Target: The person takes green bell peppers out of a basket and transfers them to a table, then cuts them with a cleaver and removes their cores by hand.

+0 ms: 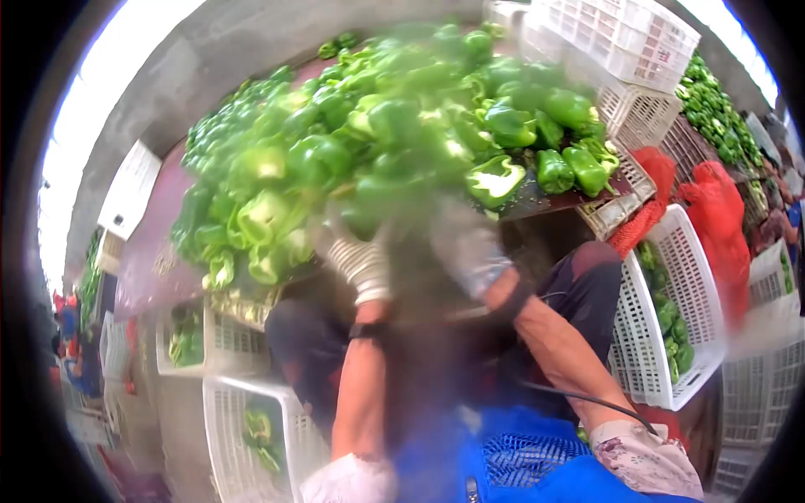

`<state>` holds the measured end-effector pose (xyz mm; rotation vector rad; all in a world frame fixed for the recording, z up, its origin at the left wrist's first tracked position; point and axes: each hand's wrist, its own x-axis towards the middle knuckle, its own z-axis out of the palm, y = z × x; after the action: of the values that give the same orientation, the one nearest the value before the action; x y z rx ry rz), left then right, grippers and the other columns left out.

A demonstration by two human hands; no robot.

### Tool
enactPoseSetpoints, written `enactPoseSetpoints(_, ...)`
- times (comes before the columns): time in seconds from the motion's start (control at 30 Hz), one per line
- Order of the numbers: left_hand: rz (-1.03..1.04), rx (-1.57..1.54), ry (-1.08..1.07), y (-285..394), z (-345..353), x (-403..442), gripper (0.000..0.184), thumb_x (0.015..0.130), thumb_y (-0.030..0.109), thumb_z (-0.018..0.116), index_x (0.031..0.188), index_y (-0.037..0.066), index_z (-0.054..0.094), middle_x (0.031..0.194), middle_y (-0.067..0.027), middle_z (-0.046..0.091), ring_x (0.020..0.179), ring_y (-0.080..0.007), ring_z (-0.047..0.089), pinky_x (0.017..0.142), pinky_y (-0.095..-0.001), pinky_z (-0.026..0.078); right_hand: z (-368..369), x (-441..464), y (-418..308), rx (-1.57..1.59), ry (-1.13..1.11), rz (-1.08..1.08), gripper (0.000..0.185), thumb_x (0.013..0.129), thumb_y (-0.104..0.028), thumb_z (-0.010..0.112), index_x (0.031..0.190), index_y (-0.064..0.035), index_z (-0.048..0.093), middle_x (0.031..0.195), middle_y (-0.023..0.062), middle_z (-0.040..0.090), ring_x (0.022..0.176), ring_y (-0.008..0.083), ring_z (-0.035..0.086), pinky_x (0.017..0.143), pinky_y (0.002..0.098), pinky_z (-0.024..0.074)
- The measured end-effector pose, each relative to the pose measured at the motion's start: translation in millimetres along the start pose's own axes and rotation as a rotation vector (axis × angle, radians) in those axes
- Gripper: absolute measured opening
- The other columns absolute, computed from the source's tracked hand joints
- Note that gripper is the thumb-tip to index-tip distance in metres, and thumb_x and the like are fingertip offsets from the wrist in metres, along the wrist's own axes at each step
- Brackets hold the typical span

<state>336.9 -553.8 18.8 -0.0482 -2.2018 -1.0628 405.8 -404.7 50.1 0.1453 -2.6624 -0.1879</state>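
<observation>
A big heap of green bell peppers [319, 159], some whole and some cut open, covers the tabletop in front of me. My left hand [359, 260], in a white striped glove, is at the heap's near edge with its fingers and thumb around a green bell pepper [360, 216]; haze blurs the contact. Beside it, my right hand [470, 251], also in a pale glove, is smeared by motion. Its fingers, and anything in them, cannot be made out. Just beyond the right hand lies a cut pepper half [495, 181] showing its pale inside.
White crate [708, 293] with peppers stands at my right, another white crate [220, 419] at lower left. Stacked crates [616, 42] rise behind the table at the right, near red mesh sacks [717, 226]. The purplish tabletop [155, 260] shows at left. Other people are in the far background.
</observation>
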Motion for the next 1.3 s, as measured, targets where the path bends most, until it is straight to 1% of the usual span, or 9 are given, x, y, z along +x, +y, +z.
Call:
enactPoseSetpoints(0.1,-0.062,-0.042,-0.057,11,11,21,0.097,0.054,0.034,0.093,0.137,0.011,0.051,0.152,-0.0245,0.028,0.139,-0.04,0.03,0.115,-0.0431,0.029,53,16,-27,-0.389,0.31,-0.096,0.012,0.085,-0.005,0.054,0.087,0.0049,0.061,0.071,0.0152,0.062,0.058,0.0216,0.064,0.046,0.0386,0.0511)
enactPoseSetpoints(0.17,-0.115,-0.054,-0.037,18,16,29,0.096,0.054,0.035,0.093,0.137,0.01,0.051,0.151,-0.0247,0.03,0.136,-0.0399,0.034,0.113,-0.0407,0.033,71,50,-50,-0.214,0.051,0.233,0.015,0.083,-0.007,0.053,0.087,0.0075,0.056,0.061,0.0161,0.058,0.043,0.0284,0.061,0.031,0.0445,0.044)
enactPoseSetpoints(0.47,-0.111,0.063,-0.044,25,34,55,0.091,0.066,0.045,0.085,0.14,0.009,0.046,0.147,-0.0282,0.035,0.133,-0.045,0.037,0.111,-0.0483,0.032,91,91,-28,0.115,0.113,0.266,0.018,0.083,-0.013,0.057,0.092,0.0023,0.058,0.069,0.0095,0.064,0.052,0.0248,0.065,0.041,0.0413,0.0489)
enactPoseSetpoints(0.63,0.022,0.06,-0.133,11,16,33,0.095,0.073,0.043,0.082,0.148,0.013,0.034,0.151,-0.0241,0.029,0.136,-0.0435,0.034,0.112,-0.0484,0.032,42,45,36,0.5,0.086,0.071,0.021,0.091,-0.016,0.052,0.103,-0.0018,0.062,0.09,0.0193,0.063,0.076,0.0322,0.066,0.064,0.0399,0.0541)
enactPoseSetpoints(0.8,0.086,0.183,-0.156,-7,10,25,0.089,0.078,0.042,0.078,0.149,0.011,0.033,0.152,-0.0224,0.029,0.138,-0.0429,0.032,0.113,-0.0484,0.031,-18,19,124,0.757,0.083,0.409,0.028,0.092,-0.026,0.056,0.103,-0.0014,0.065,0.082,0.0187,0.065,0.074,0.0318,0.066,0.07,0.0415,0.0531)
enactPoseSetpoints(0.9,0.05,0.188,-0.166,4,6,21,0.078,0.083,0.042,0.072,0.146,0.011,0.038,0.152,-0.022,0.03,0.138,-0.0429,0.032,0.113,-0.0484,0.031,-78,-6,166,1.099,0.184,0.85,0.024,0.09,-0.025,0.055,0.1,-0.0053,0.065,0.088,0.0147,0.064,0.074,0.0264,0.062,0.062,0.0389,0.0506)
enactPoseSetpoints(1.1,0.252,0.371,-0.098,20,3,25,0.053,0.086,0.032,0.07,0.131,0.009,0.054,0.143,-0.0221,0.043,0.13,-0.0424,0.042,0.108,-0.0486,0.037,-21,-60,224,0.176,0.474,0.715,0.017,0.07,-0.018,0.067,0.083,-0.007,0.064,0.067,0.009,0.061,0.065,0.0246,0.06,0.06,0.0345,0.0467)
enactPoseSetpoints(1.2,0.582,0.3,-0.136,69,14,41,0.037,0.087,0.026,0.07,0.117,0.007,0.062,0.133,-0.0216,0.052,0.122,-0.0399,0.05,0.103,-0.0467,0.042,4,-66,243,0.423,0.581,0.69,0.011,0.086,-0.016,0.062,0.082,-0.0063,0.057,0.067,0.0046,0.055,0.051,0.0173,0.055,0.046,0.0309,0.0441)
enactPoseSetpoints(1.3,0.524,-0.051,-0.302,132,61,72,0.027,0.089,0.018,0.068,0.112,0.004,0.065,0.124,-0.0128,0.059,0.114,-0.0261,0.058,0.098,-0.037,0.046,1,-57,239,0.61,0.652,0.763,0.013,0.087,-0.013,0.061,0.079,-0.0062,0.054,0.065,0.004,0.053,0.049,0.0147,0.053,0.043,0.0291,0.0422)
